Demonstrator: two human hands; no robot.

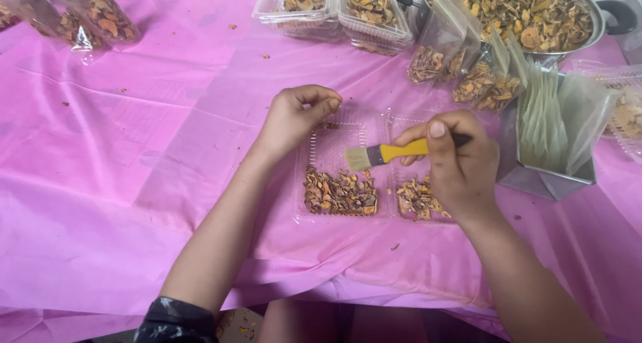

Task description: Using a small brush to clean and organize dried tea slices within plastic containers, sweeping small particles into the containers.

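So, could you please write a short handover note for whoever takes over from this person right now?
Right hand: holds a yellow-handled brush, bristles pointing left over the open clear clamshell tray.
Left hand: closed in a loose fist at the tray's far left edge; whether it pinches anything cannot be told.
Dried orange-brown pieces lie along the near side of both tray halves; the far side is mostly bare.
Nearby: a metal pot of the same pieces, filled bags, empty bags in a metal holder.

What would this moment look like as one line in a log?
right hand: holds yellow brush | left hand: pinching rim of clear tray | dried pieces: in tray's near end | pink tablecloth underneath
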